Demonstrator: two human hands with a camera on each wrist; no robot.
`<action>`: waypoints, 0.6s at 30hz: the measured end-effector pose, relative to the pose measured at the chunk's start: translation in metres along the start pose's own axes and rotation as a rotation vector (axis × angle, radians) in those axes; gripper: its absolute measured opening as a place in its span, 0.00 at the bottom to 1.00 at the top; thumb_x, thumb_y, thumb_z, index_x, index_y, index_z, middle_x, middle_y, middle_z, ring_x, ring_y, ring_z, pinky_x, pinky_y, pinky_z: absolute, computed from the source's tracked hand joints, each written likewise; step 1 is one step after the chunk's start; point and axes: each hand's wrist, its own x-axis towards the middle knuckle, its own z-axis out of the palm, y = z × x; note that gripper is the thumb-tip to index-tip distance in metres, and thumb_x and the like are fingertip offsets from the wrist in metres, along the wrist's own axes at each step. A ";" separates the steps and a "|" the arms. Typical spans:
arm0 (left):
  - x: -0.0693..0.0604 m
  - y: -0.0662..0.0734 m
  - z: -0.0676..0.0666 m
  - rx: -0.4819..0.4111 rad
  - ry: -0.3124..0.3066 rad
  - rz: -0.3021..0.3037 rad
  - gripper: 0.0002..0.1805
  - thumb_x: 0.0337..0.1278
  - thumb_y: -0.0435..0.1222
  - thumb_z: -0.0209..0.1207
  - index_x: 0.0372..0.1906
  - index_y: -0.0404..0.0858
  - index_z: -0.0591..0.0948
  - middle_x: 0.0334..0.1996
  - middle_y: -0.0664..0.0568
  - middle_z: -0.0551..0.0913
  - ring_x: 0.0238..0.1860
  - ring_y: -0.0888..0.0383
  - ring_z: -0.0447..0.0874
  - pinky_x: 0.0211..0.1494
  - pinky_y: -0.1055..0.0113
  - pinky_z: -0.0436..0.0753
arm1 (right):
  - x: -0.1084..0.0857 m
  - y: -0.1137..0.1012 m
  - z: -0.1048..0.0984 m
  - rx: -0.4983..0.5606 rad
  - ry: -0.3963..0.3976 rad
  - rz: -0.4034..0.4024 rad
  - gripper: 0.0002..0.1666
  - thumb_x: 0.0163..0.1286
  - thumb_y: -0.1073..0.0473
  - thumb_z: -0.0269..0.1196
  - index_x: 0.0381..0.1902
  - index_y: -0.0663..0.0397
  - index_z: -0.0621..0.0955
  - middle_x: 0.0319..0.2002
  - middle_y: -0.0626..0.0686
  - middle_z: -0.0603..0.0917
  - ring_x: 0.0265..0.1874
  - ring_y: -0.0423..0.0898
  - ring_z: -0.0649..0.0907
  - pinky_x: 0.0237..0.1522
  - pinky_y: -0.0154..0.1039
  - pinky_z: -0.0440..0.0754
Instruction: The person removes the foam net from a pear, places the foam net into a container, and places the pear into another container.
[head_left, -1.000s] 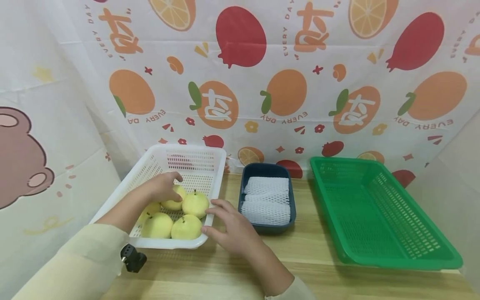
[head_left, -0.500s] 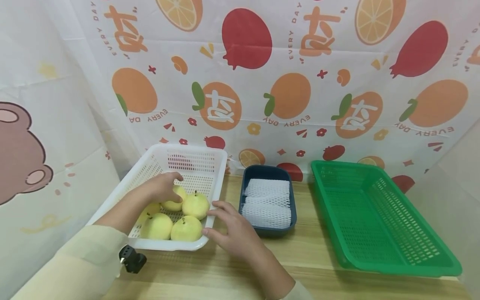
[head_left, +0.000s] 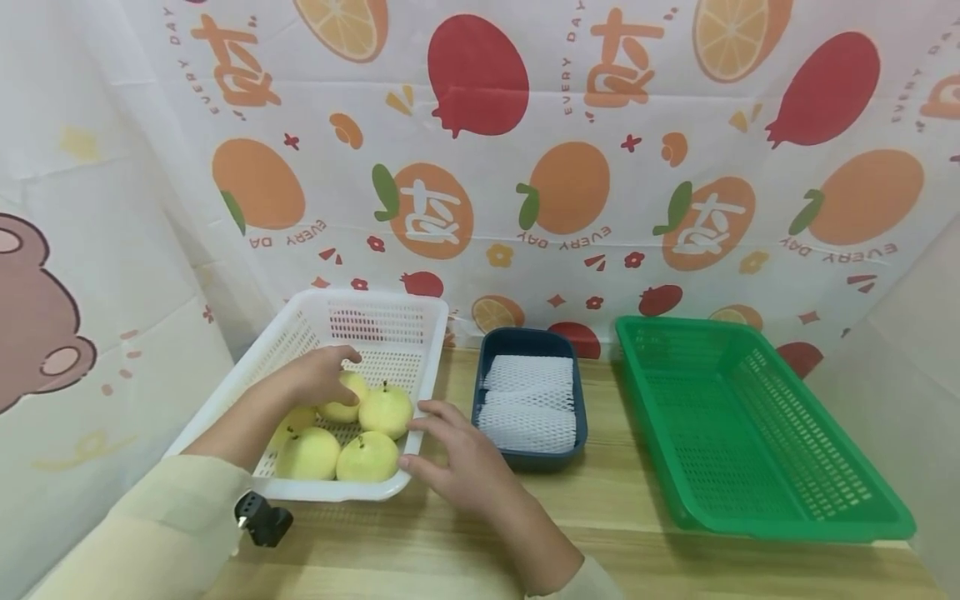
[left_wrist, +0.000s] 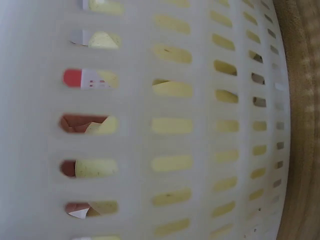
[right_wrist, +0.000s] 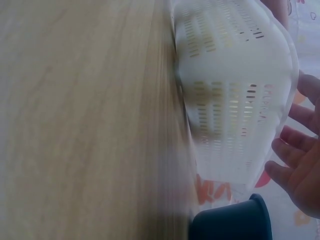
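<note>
Several round yellow pears sit in the near half of a white slotted basket (head_left: 438, 350). My left hand (head_left: 318, 377) reaches over the basket's left side and lies over a pear (head_left: 341, 407). Its thumb touches the pear, the index finger is stretched above it, and the other fingers are hidden. Beside it sits another pear (head_left: 386, 410). My right hand (head_left: 461, 458) stands at the basket's right rim with fingers spread and fingertips at the edge; its fingers (right_wrist: 290, 155) look loose in the right wrist view. The basket wall (left_wrist: 135, 145) fills the left wrist view, pears showing through its slots.
A dark blue tub (head_left: 528, 460) right of the basket holds white foam fruit nets (head_left: 528, 404). Further right stands a green slotted basket (head_left: 705, 433). All are on a wooden table (head_left: 600, 517), with a fruit-print cloth (head_left: 495, 183) hanging behind.
The whole head view shifts slightly. Both hands, the pears and the baskets keep their places relative to one another.
</note>
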 end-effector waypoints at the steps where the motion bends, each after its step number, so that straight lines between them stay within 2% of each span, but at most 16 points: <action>1: 0.000 -0.001 0.000 -0.001 -0.002 0.002 0.39 0.47 0.37 0.70 0.64 0.26 0.69 0.56 0.29 0.77 0.57 0.32 0.76 0.58 0.40 0.75 | 0.001 0.000 0.001 0.000 -0.001 0.000 0.27 0.69 0.40 0.61 0.61 0.43 0.79 0.70 0.43 0.69 0.67 0.44 0.72 0.63 0.49 0.76; 7: -0.004 -0.004 0.000 0.000 0.000 0.009 0.38 0.47 0.37 0.70 0.63 0.25 0.70 0.55 0.28 0.77 0.56 0.31 0.76 0.58 0.39 0.75 | 0.003 0.000 0.003 -0.007 -0.007 -0.015 0.28 0.70 0.38 0.60 0.61 0.44 0.79 0.70 0.44 0.69 0.68 0.44 0.71 0.63 0.48 0.75; 12: -0.002 -0.003 0.004 -0.006 -0.003 0.009 0.37 0.49 0.38 0.69 0.63 0.26 0.70 0.56 0.29 0.77 0.57 0.32 0.76 0.58 0.40 0.75 | 0.001 0.004 0.004 -0.015 -0.015 0.008 0.28 0.70 0.37 0.59 0.62 0.42 0.78 0.71 0.42 0.68 0.69 0.43 0.70 0.64 0.48 0.75; 18: 0.002 -0.001 0.007 0.002 -0.032 -0.022 0.37 0.53 0.39 0.66 0.66 0.28 0.68 0.58 0.31 0.76 0.55 0.39 0.77 0.59 0.41 0.75 | 0.000 0.007 0.000 -0.022 -0.021 0.001 0.28 0.70 0.37 0.58 0.62 0.42 0.78 0.72 0.41 0.67 0.70 0.43 0.69 0.65 0.49 0.74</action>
